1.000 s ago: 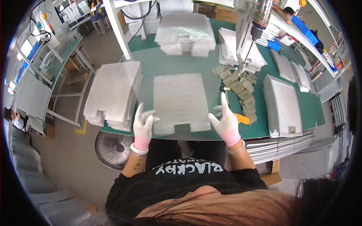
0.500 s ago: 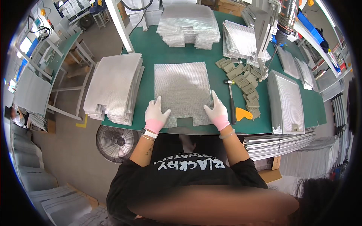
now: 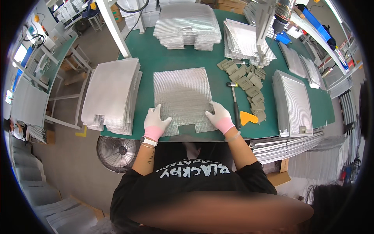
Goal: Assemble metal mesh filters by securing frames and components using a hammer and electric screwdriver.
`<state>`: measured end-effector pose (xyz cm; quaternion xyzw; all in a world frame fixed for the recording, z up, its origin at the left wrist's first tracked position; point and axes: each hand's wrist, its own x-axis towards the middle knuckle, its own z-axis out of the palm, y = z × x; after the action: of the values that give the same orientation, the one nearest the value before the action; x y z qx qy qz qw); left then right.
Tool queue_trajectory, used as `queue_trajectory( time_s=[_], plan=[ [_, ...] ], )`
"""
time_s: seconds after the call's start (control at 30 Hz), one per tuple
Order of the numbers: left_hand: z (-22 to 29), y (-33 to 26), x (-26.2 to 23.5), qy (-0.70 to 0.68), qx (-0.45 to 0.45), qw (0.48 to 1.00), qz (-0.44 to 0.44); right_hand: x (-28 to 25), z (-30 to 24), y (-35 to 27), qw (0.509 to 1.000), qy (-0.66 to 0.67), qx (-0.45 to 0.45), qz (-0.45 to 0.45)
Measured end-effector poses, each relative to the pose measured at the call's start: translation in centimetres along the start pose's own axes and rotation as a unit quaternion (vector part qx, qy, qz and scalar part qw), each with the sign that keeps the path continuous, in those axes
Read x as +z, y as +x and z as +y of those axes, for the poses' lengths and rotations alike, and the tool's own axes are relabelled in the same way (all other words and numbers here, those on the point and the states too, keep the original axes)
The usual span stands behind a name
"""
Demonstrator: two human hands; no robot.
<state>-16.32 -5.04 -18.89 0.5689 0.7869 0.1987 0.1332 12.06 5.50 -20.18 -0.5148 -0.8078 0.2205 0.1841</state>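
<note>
Head view: compared with a second ago, the left hand [image 3: 157,123] and right hand [image 3: 220,118] have been brought closer together, at eight and four o'clock of a silvery mesh sheet [image 3: 182,93] laid flat on the smooth green bench [image 3: 145,86]. Its edges appear touched by both gloved hands, fingers loosely spread. At six o'clock, a rectangular notch is cut; at three, a black-handled hammer [image 3: 236,111] is laid.
</note>
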Motion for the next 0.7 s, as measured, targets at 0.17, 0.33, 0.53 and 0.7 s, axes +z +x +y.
queue_trajectory(
  time_s=[0.17, 0.33, 0.53, 0.7],
  plan=[
    [0.0, 0.4, -0.6, 0.002, -0.014, 1.0, -0.02, -0.5, -0.7, 0.1, 0.999, -0.002, 0.022, -0.028],
    [2.0, 1.6, -3.0, 0.046, -0.067, 0.994, -0.075, -4.5, 1.8, 1.8, 0.997, -0.059, -0.024, -0.049],
    [-1.7, 2.5, -1.1, 0.122, 0.104, 0.981, -0.106, -12.3, 10.9, 2.0, 0.93, -0.236, 0.267, 0.089],
    [1.4, -1.8, -2.2, 0.18, 0.099, 0.973, -0.1, -11.8, 14.1, -0.4, 0.929, -0.271, 0.2, 0.154]
  ],
)
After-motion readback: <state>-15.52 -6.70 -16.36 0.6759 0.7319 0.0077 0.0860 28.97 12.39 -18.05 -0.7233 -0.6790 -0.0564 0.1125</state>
